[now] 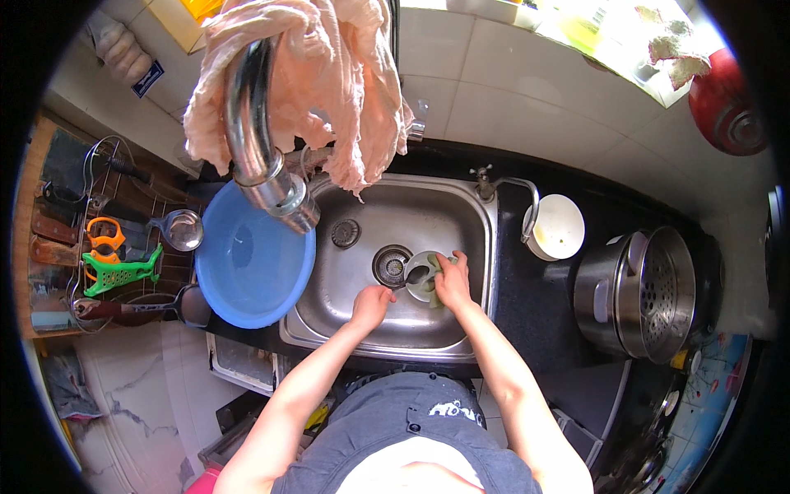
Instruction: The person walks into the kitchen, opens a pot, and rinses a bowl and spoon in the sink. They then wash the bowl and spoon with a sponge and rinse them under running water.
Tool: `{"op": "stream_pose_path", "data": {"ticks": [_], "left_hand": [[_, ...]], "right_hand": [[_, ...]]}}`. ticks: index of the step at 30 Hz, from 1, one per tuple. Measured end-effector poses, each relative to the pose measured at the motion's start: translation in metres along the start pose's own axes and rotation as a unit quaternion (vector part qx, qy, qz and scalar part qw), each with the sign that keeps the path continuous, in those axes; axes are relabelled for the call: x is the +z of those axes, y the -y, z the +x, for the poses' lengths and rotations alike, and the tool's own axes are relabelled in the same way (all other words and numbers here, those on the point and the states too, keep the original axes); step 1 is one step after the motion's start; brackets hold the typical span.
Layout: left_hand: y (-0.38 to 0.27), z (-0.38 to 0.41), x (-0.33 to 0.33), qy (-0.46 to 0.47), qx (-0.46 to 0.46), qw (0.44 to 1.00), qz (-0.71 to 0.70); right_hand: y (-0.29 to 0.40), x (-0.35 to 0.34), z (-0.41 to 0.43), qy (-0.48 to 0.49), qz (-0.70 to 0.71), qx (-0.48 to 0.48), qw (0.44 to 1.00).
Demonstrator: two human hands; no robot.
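Over the stainless steel sink (432, 210), my left hand (374, 306) is closed on the handle of a metal spoon (418, 275), whose bowl end lies over a white bowl (419, 293). My right hand (453, 281) holds a greenish cloth or scouring pad (434, 301) against the right side of that bowl. Its fingers partly hide both the pad and the bowl. Just left of the bowl sits the drain strainer (393, 264), and a round metal drain cover (345, 233) lies on the sink floor further to the left.
A blue plastic basin (256, 265) stands left of the sink beside a utensil rack (117, 247). Overhead hangs a large faucet (253, 123) draped with a pink cloth (364, 92). Rightward are a small tap (484, 187), a white container (560, 227) and a steel steamer pot (595, 296).
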State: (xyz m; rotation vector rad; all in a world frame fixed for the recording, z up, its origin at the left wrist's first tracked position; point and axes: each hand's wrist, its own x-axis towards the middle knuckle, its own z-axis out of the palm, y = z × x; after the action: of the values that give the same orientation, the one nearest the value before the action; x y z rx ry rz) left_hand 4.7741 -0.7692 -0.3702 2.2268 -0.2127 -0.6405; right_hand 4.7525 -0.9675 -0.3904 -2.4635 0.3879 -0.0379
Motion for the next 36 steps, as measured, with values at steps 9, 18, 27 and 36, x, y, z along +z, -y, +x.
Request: {"op": "stream_pose_path", "data": {"ticks": [9,18,27,36], "left_hand": [[-0.024,0.020,0.013,0.023,-0.041,0.974,0.223],[-0.040,0.031,-0.010,0.055,0.011,0.971,0.230],[-0.052,0.024,-0.029,0.060,0.189,0.935,0.296],[-0.049,0.016,-0.057,0.019,0.164,0.979,0.120]], "right_hand": [[0.010,0.022,0.006,0.069,-0.247,-0.056,0.965],[0.028,-0.019,0.006,0.060,0.050,-0.102,0.992],[0.025,-0.021,0.013,0.099,-0.118,-0.229,0.961],[0.004,-0.034,0.035,0.195,0.118,-0.091,0.969]]}}
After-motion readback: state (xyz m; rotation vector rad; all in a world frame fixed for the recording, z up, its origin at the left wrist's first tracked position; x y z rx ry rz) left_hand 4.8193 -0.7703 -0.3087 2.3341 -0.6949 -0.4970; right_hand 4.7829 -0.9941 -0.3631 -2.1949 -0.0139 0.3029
